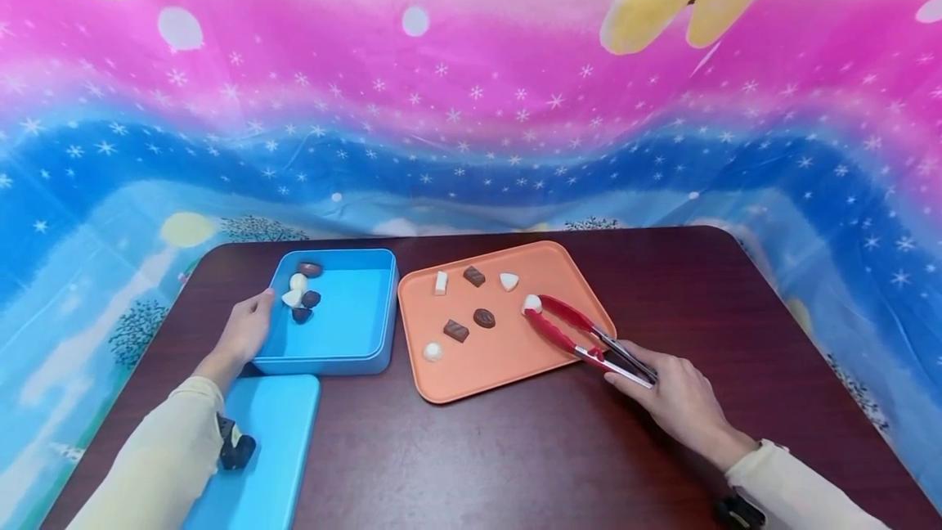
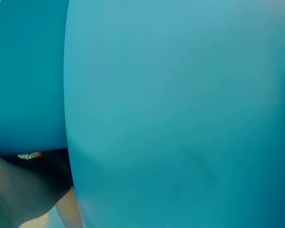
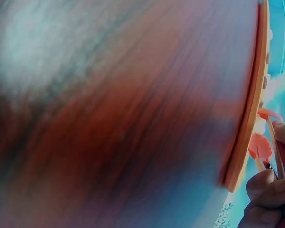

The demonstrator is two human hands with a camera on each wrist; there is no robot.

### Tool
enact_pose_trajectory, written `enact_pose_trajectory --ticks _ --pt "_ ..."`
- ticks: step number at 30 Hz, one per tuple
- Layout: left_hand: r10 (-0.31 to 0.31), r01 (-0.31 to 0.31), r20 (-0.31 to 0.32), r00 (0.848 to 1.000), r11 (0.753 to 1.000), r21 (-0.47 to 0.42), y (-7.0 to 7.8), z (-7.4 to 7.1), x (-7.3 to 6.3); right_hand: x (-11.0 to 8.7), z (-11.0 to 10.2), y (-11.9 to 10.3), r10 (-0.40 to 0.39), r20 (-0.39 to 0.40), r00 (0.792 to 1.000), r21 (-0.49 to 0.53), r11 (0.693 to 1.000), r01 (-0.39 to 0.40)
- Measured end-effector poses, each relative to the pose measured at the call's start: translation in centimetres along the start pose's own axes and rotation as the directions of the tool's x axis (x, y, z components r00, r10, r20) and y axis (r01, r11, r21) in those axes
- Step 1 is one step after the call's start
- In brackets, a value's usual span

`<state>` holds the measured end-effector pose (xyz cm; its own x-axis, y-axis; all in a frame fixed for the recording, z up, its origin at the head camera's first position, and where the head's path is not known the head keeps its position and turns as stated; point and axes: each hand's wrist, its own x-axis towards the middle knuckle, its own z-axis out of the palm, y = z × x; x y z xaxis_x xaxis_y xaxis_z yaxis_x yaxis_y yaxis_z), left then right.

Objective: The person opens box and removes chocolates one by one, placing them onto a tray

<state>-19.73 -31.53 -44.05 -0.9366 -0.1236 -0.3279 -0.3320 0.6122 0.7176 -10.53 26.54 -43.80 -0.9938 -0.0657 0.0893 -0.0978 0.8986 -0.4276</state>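
Note:
My right hand (image 1: pixel 684 399) grips red-tipped metal tongs (image 1: pixel 581 334). Over the right part of an orange tray (image 1: pixel 508 358), the tongs' tips stand on either side of a round white chocolate (image 1: pixel 531 303). Brown and white chocolates lie about the tray, among them an oval brown one (image 1: pixel 483 318) and a white ball (image 1: pixel 432 351). My left hand (image 1: pixel 246 330) holds the left side of an open blue box (image 1: pixel 334 366), most of its fingers hidden. Inside the box, several dark and white chocolates (image 1: pixel 298 281) sit along the left.
A blue lid (image 1: pixel 275 432) lies in front of the box, partly under my left sleeve (image 1: pixel 158 456). Box and tray stand side by side on a dark brown table (image 1: pixel 412 464). A colourful printed cloth (image 1: pixel 471 121) hangs behind and around the table.

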Motion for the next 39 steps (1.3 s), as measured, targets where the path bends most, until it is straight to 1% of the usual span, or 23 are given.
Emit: enact_pose_trajectory --ticks 7,19,23,31,39 --pt "-0.004 0.004 -0.013 1.0 1.0 0.013 0.21 0.04 -0.03 0.23 0.12 0.19 0.014 0.039 0.999 0.017 1.0 -0.015" --pt "-0.011 0.011 -0.002 1.0 1.0 0.0 -0.1 -0.01 0.2 0.28 0.19 0.14 0.027 0.042 0.999 -0.002 1.0 -0.027" --pt "-0.018 0.018 0.008 1.0 1.0 -0.003 -0.08 -0.01 0.23 0.23 0.13 0.08 0.036 0.029 0.999 -0.008 0.999 -0.036" --pt "0.005 -0.005 -0.013 1.0 1.0 -0.003 0.14 0.21 0.0 0.23 -0.16 -0.07 0.071 0.023 0.997 0.018 0.997 -0.071" --pt "0.005 -0.005 -0.019 1.0 1.0 0.005 0.07 0.12 -0.01 0.79 -0.5 -0.62 0.076 -0.018 0.997 0.026 0.997 -0.075"
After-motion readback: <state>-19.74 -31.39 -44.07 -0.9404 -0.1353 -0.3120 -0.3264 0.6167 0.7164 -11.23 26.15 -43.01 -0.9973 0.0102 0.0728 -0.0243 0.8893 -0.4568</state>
